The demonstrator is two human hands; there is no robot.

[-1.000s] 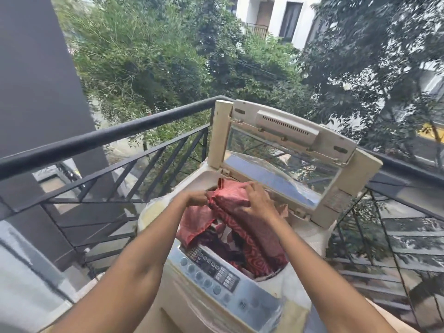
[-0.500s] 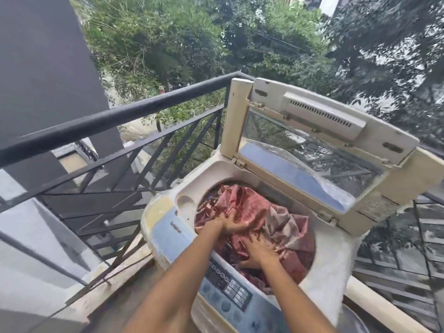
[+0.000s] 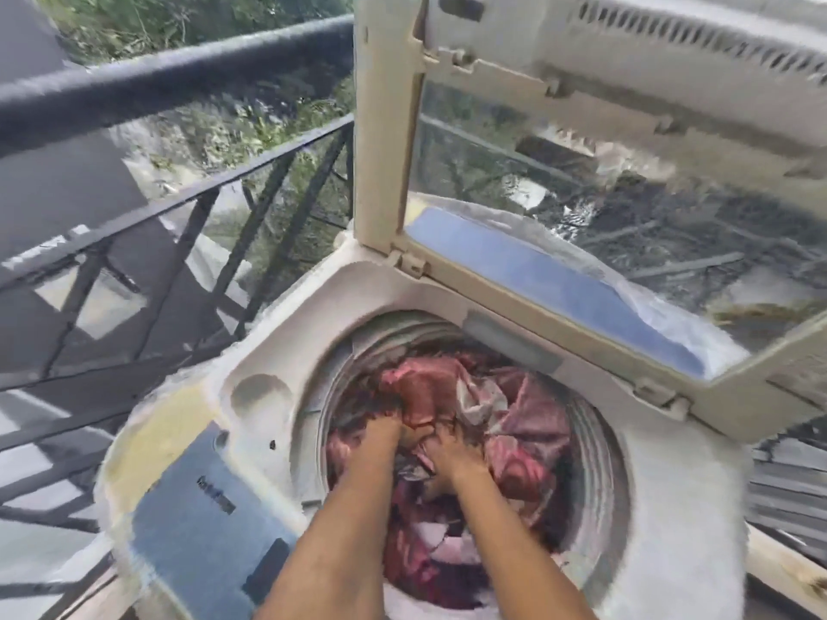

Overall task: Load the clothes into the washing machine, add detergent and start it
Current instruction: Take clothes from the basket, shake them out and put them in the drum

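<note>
A cream top-loading washing machine (image 3: 277,351) fills the view, its lid (image 3: 581,243) standing upright at the back. Red and pink patterned clothes (image 3: 528,422) lie bunched inside the drum. Both my arms reach down into the drum. My left hand (image 3: 394,434) presses into the cloth near the middle, fingers buried in the fabric. Beside it, my right hand (image 3: 452,458) rests on the same bundle, fingers curled into it. The picture is blurred, so the exact grip of either hand is unclear. No detergent is in view.
A black metal balcony railing (image 3: 179,69) runs close along the machine's left and back. Beyond it lie a drop, greenery and a grey wall. The blue control panel (image 3: 197,521) sits at the near left edge of the machine.
The clothes have gone from above the rim down into the drum, both hands pushing them deeper. The camera has dropped much closer to the machine.
</note>
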